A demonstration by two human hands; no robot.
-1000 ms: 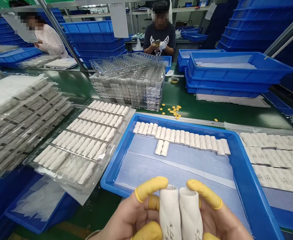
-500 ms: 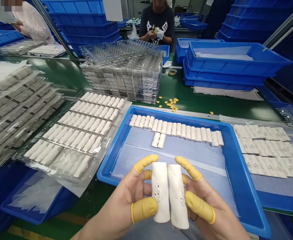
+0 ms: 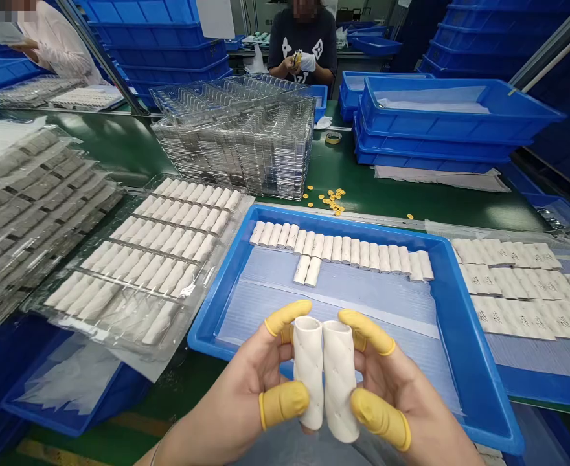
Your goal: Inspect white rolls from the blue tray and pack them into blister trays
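Note:
My left hand, in yellow finger cots, grips a white hollow tube between thumb and fingers. A second white tube is held the same way by my right hand, which wears yellow cots too. The tubes stand nearly upright side by side, their open upper ends showing and small dents on their walls. Both hands are over the near side of a blue tray lined with pale sheet. Along its far side lies a row of white tubes, with two more tubes just below.
Left of the blue tray lies a clear plastic tray of tubes, beside stacked filled trays. Behind stand stacked clear trays, blue bins and scattered yellow finger cots. Flat white pieces lie right. A person sits opposite.
Both tubes have been turned in my fingers: the dark markings facing me are gone from view, and dented walls and open top ends show instead.

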